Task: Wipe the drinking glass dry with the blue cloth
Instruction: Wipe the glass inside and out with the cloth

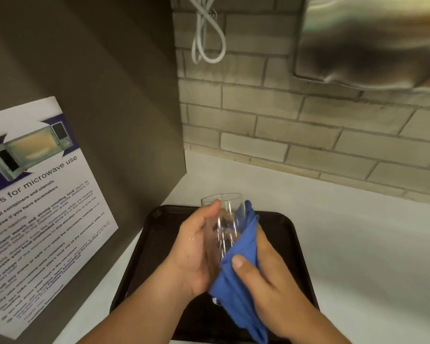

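A clear drinking glass (225, 219) is held tilted above a dark tray (281, 227), its open mouth pointing away from me. My left hand (194, 249) grips the glass from the left side, and water drops show on that hand. My right hand (261, 271) presses the blue cloth (238, 276) against the right side of the glass, thumb on top of the cloth. The cloth wraps the glass's lower right side and hangs down below my right wrist.
The tray lies on a white counter (358, 232) in a corner. A brown panel with a microwave-use notice (40, 207) stands on the left. A tiled wall (308, 125) is behind, with a looped white cable (206, 33) and a steel dispenser (372, 38) up high.
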Demonstrator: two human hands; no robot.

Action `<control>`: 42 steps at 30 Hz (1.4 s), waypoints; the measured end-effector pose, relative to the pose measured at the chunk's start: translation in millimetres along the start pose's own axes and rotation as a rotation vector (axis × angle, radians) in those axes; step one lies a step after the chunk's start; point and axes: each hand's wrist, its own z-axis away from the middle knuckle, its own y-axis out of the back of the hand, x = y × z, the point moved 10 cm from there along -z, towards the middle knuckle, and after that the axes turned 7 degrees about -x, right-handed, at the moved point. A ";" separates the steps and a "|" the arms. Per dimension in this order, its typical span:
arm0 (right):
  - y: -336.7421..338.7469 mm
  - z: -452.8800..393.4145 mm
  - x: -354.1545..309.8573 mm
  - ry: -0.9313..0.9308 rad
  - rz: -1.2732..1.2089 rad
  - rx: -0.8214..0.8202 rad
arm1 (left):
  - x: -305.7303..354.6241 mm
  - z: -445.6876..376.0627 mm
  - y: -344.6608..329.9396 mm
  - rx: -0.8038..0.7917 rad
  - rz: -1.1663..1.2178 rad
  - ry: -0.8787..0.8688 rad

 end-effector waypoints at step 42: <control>-3.6 -25.5 3.0 -0.056 0.179 -0.007 | 20.4 -0.4 35.9 0.250 -0.139 0.075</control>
